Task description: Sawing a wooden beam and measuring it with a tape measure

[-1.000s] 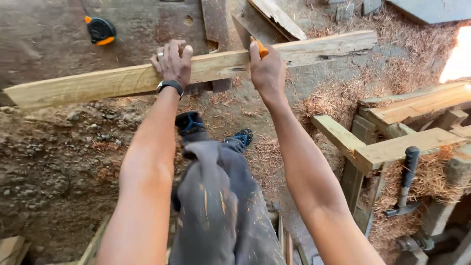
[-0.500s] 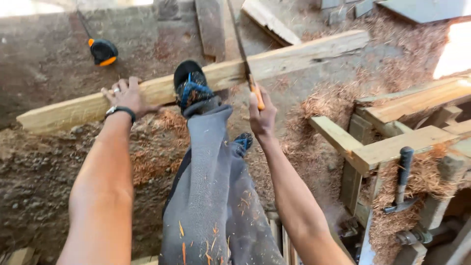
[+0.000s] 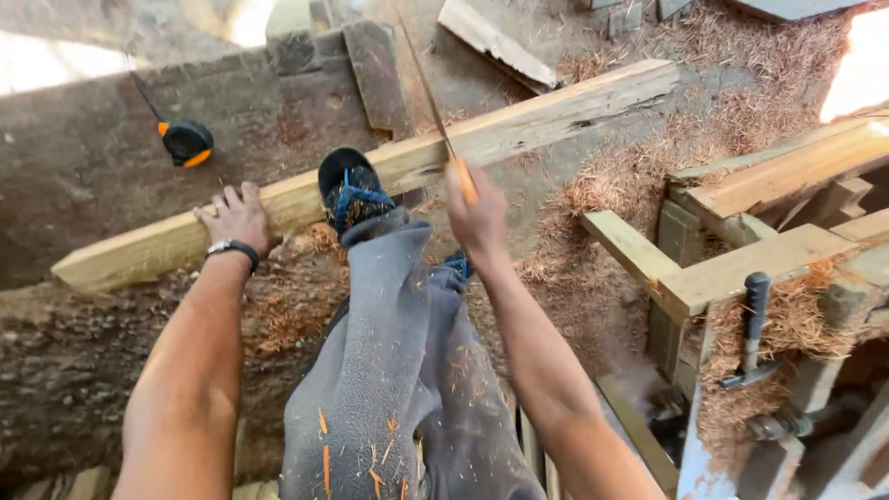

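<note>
Under the left hand (image 3: 238, 218), which lies flat with fingers spread, a long pale wooden plank (image 3: 519, 130) slants across the ground. Just right of that hand, a shoe (image 3: 350, 190) pins it. Farther right, the right hand (image 3: 477, 218) grips a handsaw (image 3: 435, 116) whose blade crosses the plank.

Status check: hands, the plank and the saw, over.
Left hand flat on long plank. Right hand gripping handsaw, blade laid across plank. Foot planted on plank between both hands. Tape measure lies beyond, apart.
</note>
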